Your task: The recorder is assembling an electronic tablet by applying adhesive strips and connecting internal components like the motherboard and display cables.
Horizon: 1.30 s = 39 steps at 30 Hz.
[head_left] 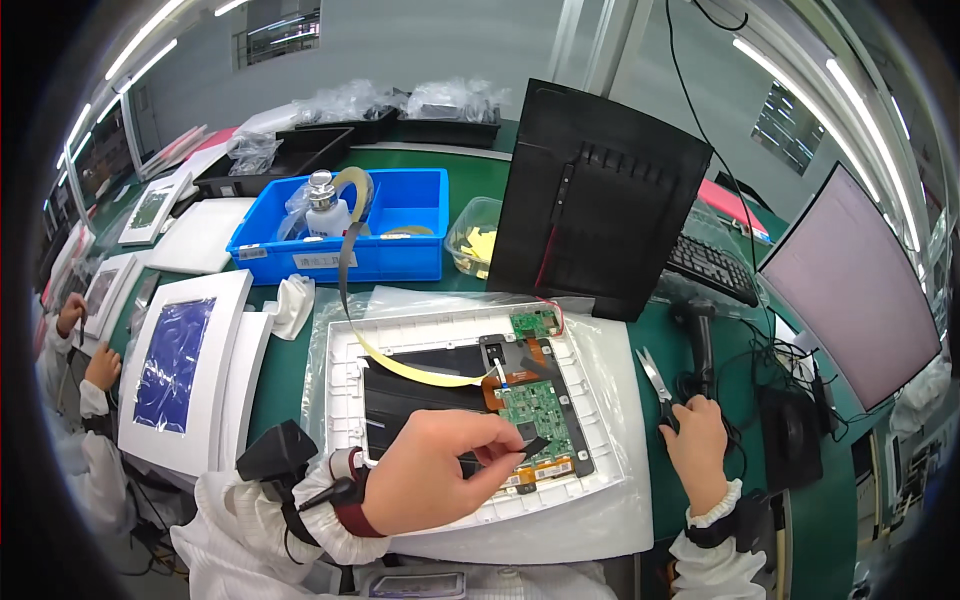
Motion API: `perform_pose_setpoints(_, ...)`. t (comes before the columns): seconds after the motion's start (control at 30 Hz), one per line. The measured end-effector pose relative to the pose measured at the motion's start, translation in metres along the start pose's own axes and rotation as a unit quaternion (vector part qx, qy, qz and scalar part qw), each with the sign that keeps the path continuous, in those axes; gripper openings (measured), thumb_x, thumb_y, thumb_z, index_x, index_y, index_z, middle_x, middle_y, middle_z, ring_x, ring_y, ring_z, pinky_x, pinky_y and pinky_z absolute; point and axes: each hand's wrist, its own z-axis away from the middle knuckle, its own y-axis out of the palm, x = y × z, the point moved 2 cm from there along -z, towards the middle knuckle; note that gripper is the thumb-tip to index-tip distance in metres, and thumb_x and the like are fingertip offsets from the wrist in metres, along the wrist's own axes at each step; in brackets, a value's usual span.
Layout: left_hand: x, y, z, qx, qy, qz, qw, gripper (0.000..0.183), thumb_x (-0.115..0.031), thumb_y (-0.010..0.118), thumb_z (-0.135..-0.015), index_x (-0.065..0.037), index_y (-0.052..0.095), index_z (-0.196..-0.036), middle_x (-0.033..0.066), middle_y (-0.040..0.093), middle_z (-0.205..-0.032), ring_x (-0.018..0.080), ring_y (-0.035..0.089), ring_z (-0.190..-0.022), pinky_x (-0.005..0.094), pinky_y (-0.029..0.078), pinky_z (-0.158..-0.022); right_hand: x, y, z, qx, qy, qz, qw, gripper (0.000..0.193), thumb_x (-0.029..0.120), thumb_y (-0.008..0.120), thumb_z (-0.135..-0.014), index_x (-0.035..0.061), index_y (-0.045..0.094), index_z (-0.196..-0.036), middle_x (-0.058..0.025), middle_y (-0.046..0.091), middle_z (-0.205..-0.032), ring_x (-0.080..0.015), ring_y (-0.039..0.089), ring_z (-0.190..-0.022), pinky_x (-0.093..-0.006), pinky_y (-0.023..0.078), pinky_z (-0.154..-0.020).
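Note:
My left hand (440,472) is over an opened display unit, thumb and forefinger pinched on a small black strip (537,447) above a green circuit board (540,405). Around the board runs the unit's white plastic frame (602,440). To the right, my right hand (698,452) has its fingers closed about the handles of a pair of scissors (655,382), whose blades are spread and point away from me. A long yellow band (400,368), grey on its other side, curves from a blue bin down across the unit.
The blue bin (400,262) holds a pump bottle (326,207). A black back cover (600,190) stands upright behind the unit. Right are a barcode scanner (695,345), keyboard (712,268) and monitor (855,290). White framed panels (235,330) lie left, near another person's hands (102,368).

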Motion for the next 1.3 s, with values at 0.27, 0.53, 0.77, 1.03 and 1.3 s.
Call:
perform_pose_setpoints(0.27,0.002,0.025,0.005,-0.003,0.101,-0.068,0.993,0.011,-0.001,0.061,-0.067,-0.002,0.057,-0.078,0.0110,0.056,-0.066,0.0258,0.056,-0.061,0.0329,0.044,-0.055,0.112,-0.051,0.026,-0.012,-0.099,-0.528,0.843,0.015,0.000,0.066,-0.068,-0.0003,0.062,-0.082,-0.0113,0.062,-0.080,-0.0215,0.060,-0.067,-0.0270,0.047,-0.060)
perform_pose_setpoints(0.53,0.009,0.029,0.008,0.019,0.099,-0.035,0.994,0.014,-0.002,0.062,-0.068,-0.001,0.059,-0.081,0.0105,0.059,-0.071,0.0252,0.058,-0.064,0.0310,0.046,-0.055,0.120,-0.040,0.026,0.005,-0.077,-0.616,0.784,0.012,-0.004,0.064,-0.068,-0.0021,0.061,-0.080,-0.0104,0.062,-0.074,-0.0197,0.059,-0.064,-0.0259,0.046,-0.057)
perform_pose_setpoints(0.77,0.013,0.027,0.007,0.040,0.041,0.033,0.998,0.009,-0.002,0.060,-0.070,0.001,0.060,-0.078,0.0114,0.059,-0.069,0.0224,0.059,-0.061,0.0281,0.047,-0.055,0.120,-0.045,0.026,-0.041,-0.131,-0.526,0.839,0.015,-0.007,0.065,-0.063,-0.0024,0.061,-0.077,-0.0120,0.059,-0.073,-0.0188,0.056,-0.063,-0.0249,0.043,-0.054)
perform_pose_setpoints(1.03,0.017,0.029,0.006,0.038,0.050,0.049,0.997,0.011,-0.001,0.059,-0.070,0.002,0.058,-0.081,0.0125,0.059,-0.071,0.0238,0.059,-0.063,0.0292,0.047,-0.057,0.125,-0.042,0.031,-0.059,-0.154,-0.465,0.870,0.016,-0.001,0.067,-0.065,-0.0009,0.061,-0.080,-0.0098,0.060,-0.078,-0.0226,0.058,-0.065,-0.0287,0.046,-0.056)
perform_pose_setpoints(1.3,0.023,0.032,0.007,-0.012,0.091,0.003,0.996,0.012,0.004,0.060,-0.065,0.001,0.059,-0.077,0.0110,0.059,-0.073,0.0239,0.058,-0.066,0.0290,0.047,-0.058,0.131,-0.039,0.033,-0.037,-0.107,-0.476,0.872,0.014,-0.003,0.065,-0.065,-0.0015,0.059,-0.077,-0.0107,0.060,-0.075,-0.0224,0.059,-0.063,-0.0276,0.047,-0.056)
